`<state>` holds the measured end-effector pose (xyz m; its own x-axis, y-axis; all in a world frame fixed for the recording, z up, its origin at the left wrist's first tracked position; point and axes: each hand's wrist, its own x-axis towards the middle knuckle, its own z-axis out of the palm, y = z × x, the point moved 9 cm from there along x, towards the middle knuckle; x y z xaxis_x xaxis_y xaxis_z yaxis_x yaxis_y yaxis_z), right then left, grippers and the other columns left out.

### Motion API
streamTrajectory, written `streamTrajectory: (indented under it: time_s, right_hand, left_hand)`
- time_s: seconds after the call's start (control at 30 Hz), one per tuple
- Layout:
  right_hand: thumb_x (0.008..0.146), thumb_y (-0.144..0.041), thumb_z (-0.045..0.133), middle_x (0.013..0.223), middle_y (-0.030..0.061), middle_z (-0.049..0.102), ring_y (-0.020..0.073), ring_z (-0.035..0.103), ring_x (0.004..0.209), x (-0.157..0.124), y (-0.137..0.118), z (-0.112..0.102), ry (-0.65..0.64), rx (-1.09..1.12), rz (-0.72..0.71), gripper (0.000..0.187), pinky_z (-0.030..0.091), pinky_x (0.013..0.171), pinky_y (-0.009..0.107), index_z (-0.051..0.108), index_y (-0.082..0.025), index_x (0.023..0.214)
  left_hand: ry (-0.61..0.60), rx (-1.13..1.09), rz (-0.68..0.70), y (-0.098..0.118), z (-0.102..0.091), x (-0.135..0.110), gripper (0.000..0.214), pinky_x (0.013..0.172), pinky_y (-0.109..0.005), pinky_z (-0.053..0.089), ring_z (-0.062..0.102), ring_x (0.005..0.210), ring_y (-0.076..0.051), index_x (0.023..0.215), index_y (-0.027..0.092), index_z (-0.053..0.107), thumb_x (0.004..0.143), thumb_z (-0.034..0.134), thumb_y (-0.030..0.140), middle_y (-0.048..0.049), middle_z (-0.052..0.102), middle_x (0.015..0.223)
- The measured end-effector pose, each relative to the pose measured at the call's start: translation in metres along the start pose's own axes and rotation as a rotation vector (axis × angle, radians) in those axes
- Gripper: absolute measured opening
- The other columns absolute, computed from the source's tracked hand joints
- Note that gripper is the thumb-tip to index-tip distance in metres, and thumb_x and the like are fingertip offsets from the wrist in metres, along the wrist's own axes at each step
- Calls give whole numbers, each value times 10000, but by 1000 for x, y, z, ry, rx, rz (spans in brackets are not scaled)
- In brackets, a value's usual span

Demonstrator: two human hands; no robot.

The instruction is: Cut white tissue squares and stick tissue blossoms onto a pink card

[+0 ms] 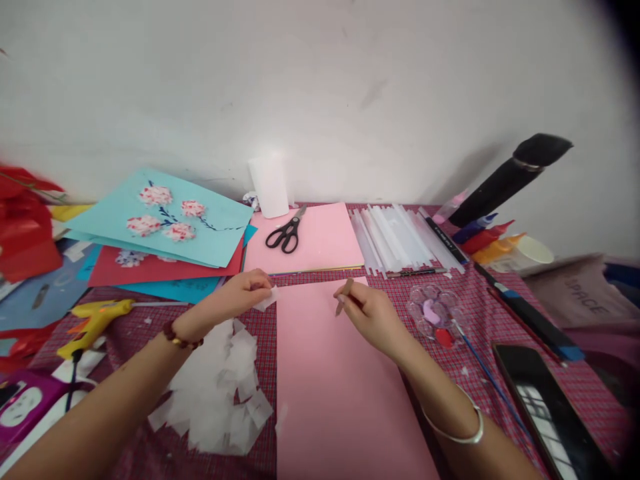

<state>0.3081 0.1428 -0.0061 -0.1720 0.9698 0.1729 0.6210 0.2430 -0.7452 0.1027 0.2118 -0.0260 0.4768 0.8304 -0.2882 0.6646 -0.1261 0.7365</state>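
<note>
A large pink sheet of paper (pixel 345 407) lies before me, running down to the bottom edge of view. Over its upper part my right hand (pixel 373 317) grips a short brown pencil-like stick (pixel 344 295), its tip pointing down toward the sheet. My left hand (pixel 240 293) is just left of the sheet, with fingers pinched on a small white tissue paper square (pixel 267 300). Below that hand a loose heap of white tissue paper squares (pixel 215 393) spreads over the checked cloth.
Black scissors (pixel 286 235) rest on pink paper behind. Glue sticks (pixel 395 233) and a flower-shaped palette (pixel 425 327) with a paintbrush (pixel 483 363) lie rightward, near a phone (pixel 545 407). At left are a yellow glue gun (pixel 95 320) and a blue flower card (pixel 210 237).
</note>
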Motion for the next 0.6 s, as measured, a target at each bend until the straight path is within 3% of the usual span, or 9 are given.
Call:
streamTrajectory:
  time_s: [0.13,0.23,0.37,0.6]
  right_hand:
    - [864,-193,469,674,1,557,146,530,633,0,8,-9,98,33,29,152,364,595,258,542,-197,731]
    - [891,-218,414,703,10,560,147,526,641,-1,14,-12,171,150,105,155,379,600,261,513,-198,774]
    - [907,-255,385,585,-51,481,115,444,507,-2,16,7,59,372,200,135,331,494,226,507,-200,910]
    - [811,-295,547,582,-60,432,99,383,531,-2,15,26,-30,364,261,118,277,489,222,529,-188,765]
  left_hand:
    - [-121,-134,-88,2,17,0,258,475,-211,305,407,497,-85,685,163,599,768,534,399,28,507,582]
    - [-147,-213,-74,8,32,5,226,478,-204,288,403,500,-76,713,157,619,753,566,373,28,530,590]
    - [-199,-341,-26,29,53,11,193,521,-197,325,462,561,-82,820,165,632,738,591,335,26,577,655]
    - [-257,-313,49,59,71,8,151,499,-188,329,453,551,-74,820,168,578,768,569,309,39,546,647]
